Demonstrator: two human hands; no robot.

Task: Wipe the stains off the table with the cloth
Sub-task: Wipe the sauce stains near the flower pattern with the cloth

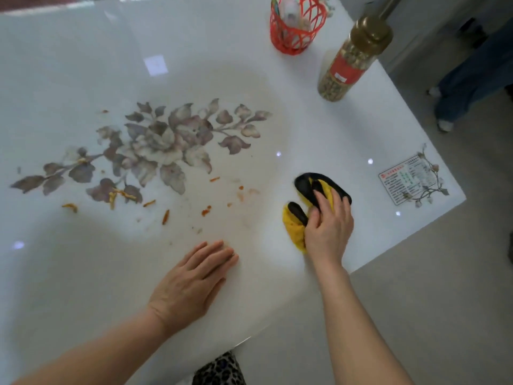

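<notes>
I see orange stains (pixel 166 216) and scraps scattered over the left and middle of the white table (pixel 69 65), across the lower leaves of its printed flower (pixel 155 145). My left hand (pixel 191 284) lies flat on the table near the front edge, fingers straight and together, holding nothing. To its right, my right hand (pixel 327 229) presses down on the bunched yellow-and-black cloth (pixel 305 195), fingers curled over it; the cloth sits on the table, right of the stains. Far back, a red basket (pixel 297 26) holds pale items I cannot identify. Beside it stands a gold-capped jar (pixel 349 62) full of small greenish-brown bits. A sticker (pixel 408 182) marks the right corner.
</notes>
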